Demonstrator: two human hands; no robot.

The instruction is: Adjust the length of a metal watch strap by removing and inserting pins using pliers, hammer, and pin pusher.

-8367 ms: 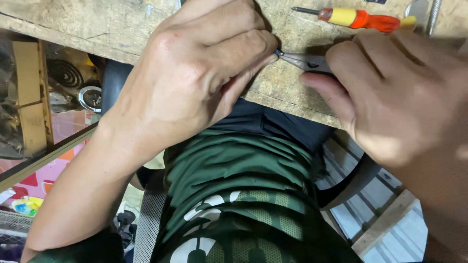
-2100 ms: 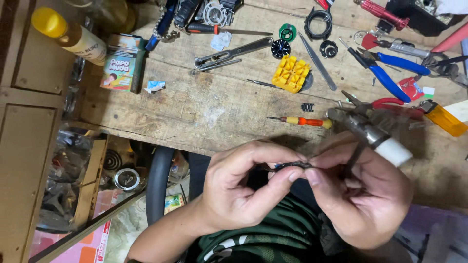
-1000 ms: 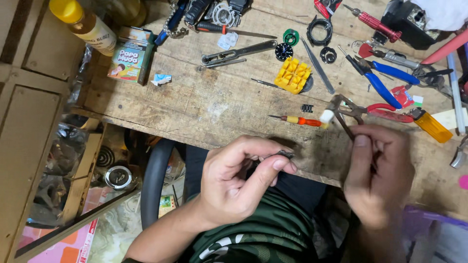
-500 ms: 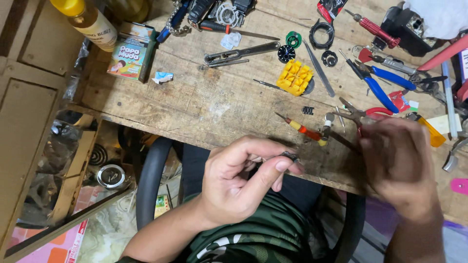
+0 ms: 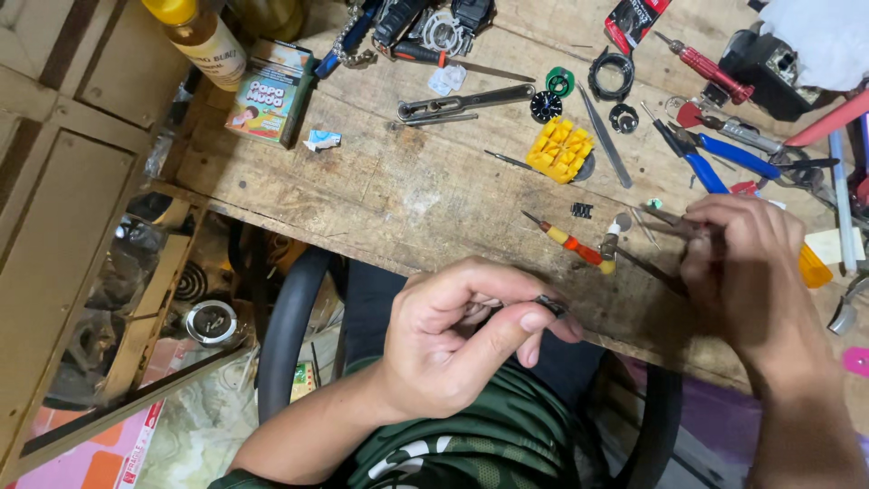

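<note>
The left hand point(image 5: 453, 340) hung just off the near edge of the wooden table point(image 5: 398, 195), its thumb and forefinger pinched on a small dark part point(image 5: 550, 305). The right hand point(image 5: 747, 272) lay on the table to the right, fingers curled around thin metal tools point(image 5: 656, 272) whose tips pointed left toward a small screwdriver point(image 5: 566, 240) with a red and yellow handle. Farther back sat a yellow plastic block point(image 5: 559, 149), blue-handled pliers point(image 5: 715, 158) and long tweezers point(image 5: 605, 138).
</note>
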